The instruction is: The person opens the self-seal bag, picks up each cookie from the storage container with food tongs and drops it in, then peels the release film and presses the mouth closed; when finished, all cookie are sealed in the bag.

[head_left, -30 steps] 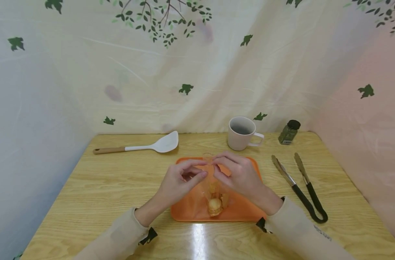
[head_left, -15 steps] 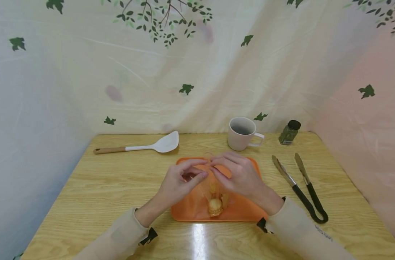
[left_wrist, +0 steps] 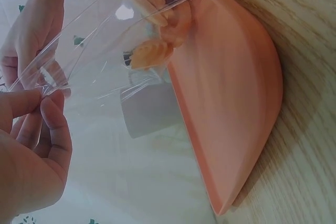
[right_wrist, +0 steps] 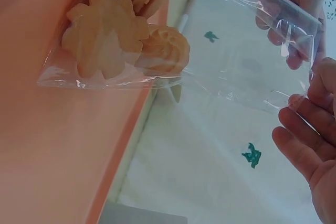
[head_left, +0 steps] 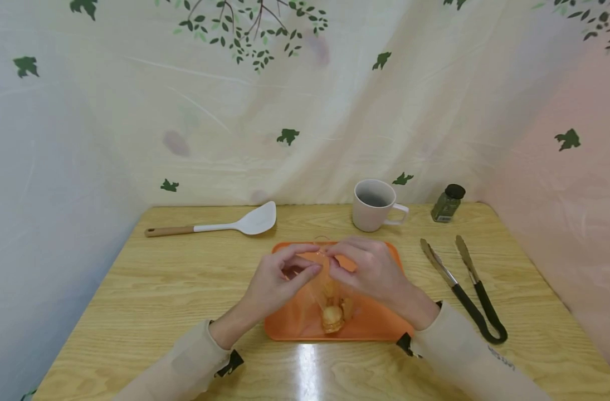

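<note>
A clear plastic bag (left_wrist: 100, 72) stands between both hands, its lower end on the orange tray (head_left: 281, 328). Inside it lie several golden cookies (right_wrist: 105, 38), one flower-shaped and another swirled; the head view shows them near the tray's front. My left hand (head_left: 277, 281) pinches the bag's top edge between thumb and index finger. From the other side, my right hand (head_left: 372, 270) pinches the same edge with thumb and fingertips. The two sets of fingertips are close together over the tray's back part. In the right wrist view the bag's top (right_wrist: 310, 61) stretches between the hands.
A white spatula (head_left: 257, 219) with a wooden handle lies at the back left. Behind the tray stands a grey-white mug (head_left: 370, 214). A black-capped spice jar (head_left: 446, 206) is at the back right, with black-handled tongs (head_left: 472, 312) lying to the tray's right.
My right fingertips shift slightly at the bag's top edge. The left hand stays nearly still, and the cookies and tray keep their places.
</note>
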The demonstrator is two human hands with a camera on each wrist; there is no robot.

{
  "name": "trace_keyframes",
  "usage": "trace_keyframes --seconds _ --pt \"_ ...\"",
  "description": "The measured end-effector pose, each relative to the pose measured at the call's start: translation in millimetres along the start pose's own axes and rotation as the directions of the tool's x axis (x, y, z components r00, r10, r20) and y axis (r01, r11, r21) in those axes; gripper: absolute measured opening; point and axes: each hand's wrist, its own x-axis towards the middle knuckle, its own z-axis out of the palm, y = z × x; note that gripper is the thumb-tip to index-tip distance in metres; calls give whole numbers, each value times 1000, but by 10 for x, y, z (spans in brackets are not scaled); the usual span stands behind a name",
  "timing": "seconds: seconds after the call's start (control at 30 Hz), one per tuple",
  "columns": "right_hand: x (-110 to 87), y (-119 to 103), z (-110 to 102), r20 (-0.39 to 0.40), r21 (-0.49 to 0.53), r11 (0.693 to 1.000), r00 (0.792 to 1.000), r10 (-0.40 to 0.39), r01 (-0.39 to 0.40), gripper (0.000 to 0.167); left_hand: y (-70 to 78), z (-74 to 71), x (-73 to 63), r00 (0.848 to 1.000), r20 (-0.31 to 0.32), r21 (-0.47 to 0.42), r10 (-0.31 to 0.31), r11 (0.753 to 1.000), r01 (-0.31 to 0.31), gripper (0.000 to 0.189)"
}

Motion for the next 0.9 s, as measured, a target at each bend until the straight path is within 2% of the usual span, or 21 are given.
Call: trace_keyframes --seconds 0.37,0.53,0.63,0.77,0.9 --pt "-24 18 -35 4 -16 999 999 50 -49 10 -6 5 -2 1000 -1 35 17 999 -17 32" --pt "-34 42 -73 12 36 999 999 36 -37 11 8 17 3 1000 6 9 21 1000 -22 29" --pt "-30 58 -103 37 61 998 999 28 -31 17 17 28 3 1000 5 1 15 1000 -15 25" --pt "-9 57 -121 100 39 999 995 28 -32 29 30 30 -4 1000 -3 8 1 1000 -1 22" --pt "13 49 -116 125 26 999 992 16 -19 33 33 26 -11 1000 -1 8 -12 1000 12 23"
